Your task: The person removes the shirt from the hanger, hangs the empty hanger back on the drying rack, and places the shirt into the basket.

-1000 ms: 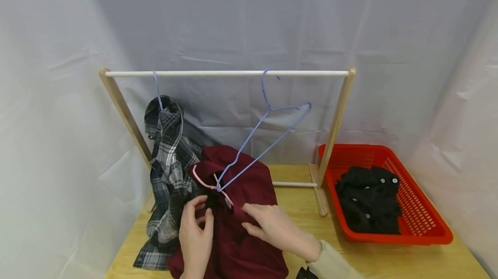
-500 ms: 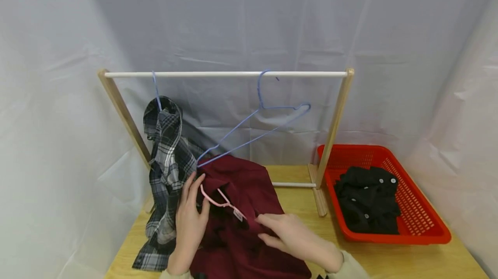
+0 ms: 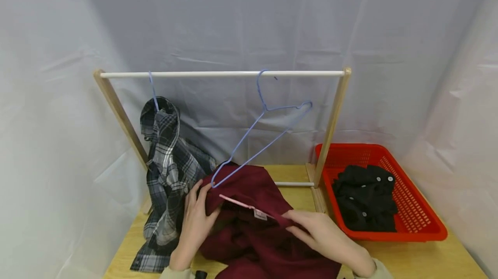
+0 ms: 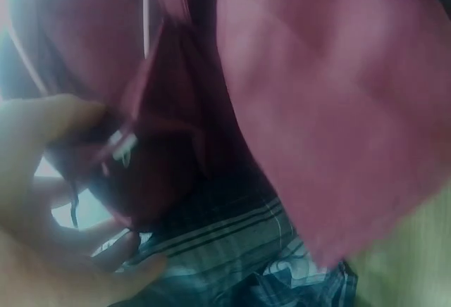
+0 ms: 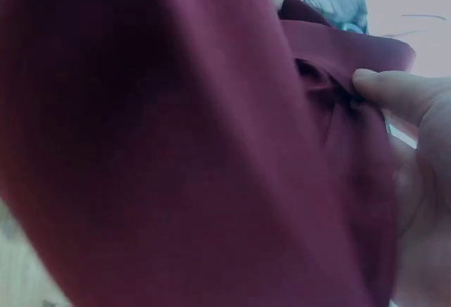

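Note:
Spread over the table's front left is a maroon garment (image 3: 268, 244), with a pink strip (image 3: 235, 201) and a white label (image 3: 260, 214) inside its neckline. My right hand (image 3: 324, 235) pinches the neckline's right edge; the right wrist view shows the thumb (image 5: 394, 90) pressed on the folded cloth. At the neckline's left side, my left hand (image 3: 196, 218) grips the cloth between thumb and fingers. A blue wire hanger (image 3: 266, 108) hooks over the rail and tilts down leftward. Its lower left corner is at the left fingertips, over the maroon cloth.
A wooden rack with a white rail (image 3: 206, 74) stands behind. On its left hangs a grey plaid shirt (image 3: 167, 162), close beside my left hand. A red basket (image 3: 422, 239) with black buttoned clothing (image 3: 365, 205) sits to the right, near my right forearm.
Both hands have shifted right with the maroon garment, and its neckline is pulled wider. The hanger swung left, then came back partly right. The left fingers moved onto the cloth by its corner.

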Demonstrator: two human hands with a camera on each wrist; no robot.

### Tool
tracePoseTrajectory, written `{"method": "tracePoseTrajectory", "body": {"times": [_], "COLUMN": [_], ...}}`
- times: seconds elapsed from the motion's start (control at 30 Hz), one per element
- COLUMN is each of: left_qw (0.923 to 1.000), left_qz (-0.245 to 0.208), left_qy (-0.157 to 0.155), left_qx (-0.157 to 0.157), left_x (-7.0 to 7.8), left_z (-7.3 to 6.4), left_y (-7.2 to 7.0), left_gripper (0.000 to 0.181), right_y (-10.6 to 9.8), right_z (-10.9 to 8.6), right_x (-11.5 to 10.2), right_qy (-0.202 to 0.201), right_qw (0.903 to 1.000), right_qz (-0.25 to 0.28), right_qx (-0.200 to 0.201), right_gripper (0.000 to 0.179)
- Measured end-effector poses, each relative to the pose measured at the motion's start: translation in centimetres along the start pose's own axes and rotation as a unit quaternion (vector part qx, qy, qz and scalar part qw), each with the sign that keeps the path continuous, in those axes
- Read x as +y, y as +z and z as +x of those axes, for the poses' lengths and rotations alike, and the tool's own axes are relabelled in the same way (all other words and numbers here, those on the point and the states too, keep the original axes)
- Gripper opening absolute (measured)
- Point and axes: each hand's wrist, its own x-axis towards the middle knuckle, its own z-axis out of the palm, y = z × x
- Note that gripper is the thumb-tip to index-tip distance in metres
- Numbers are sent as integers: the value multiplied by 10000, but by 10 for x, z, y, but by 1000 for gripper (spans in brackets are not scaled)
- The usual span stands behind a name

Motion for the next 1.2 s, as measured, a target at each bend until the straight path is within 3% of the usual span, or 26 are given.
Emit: {"method": "tracePoseTrajectory", "body": {"times": [0.23, 0.5, 0.7, 0.9, 1.03, 1.2], "left_qw": [9988, 9984, 9997, 9966, 9923, 9883], "left_qz": [7, -5, -222, -727, -1098, -1384], "left_qy": [-115, -113, 54, 130, 180, -230], "left_qx": [-471, -562, -118, 357, 543, 591], "left_x": [-2, -2, 4, 11, 18, 25], "left_z": [0, -4, -10, -15, -13, -9], "left_y": [3, 6, 10, 12, 6, -2], "left_gripper": [49, 26, 30, 31, 30, 26], "right_y": [-5, -9, -17, -28, -31, -33], "right_z": [-18, -28, -35, -47, -53, -60], "right_x": [8, 14, 19, 25, 27, 29], "right_qy": [619, 922, 992, 1465, 1364, 1294], "right_qw": [9966, 9922, 9889, 9823, 9843, 9805], "right_qz": [255, 179, -57, -150, -59, -488], "right_qx": [478, 825, 1104, 1157, 1118, 1394], "right_gripper": [27, 27, 30, 29, 34, 38]}}
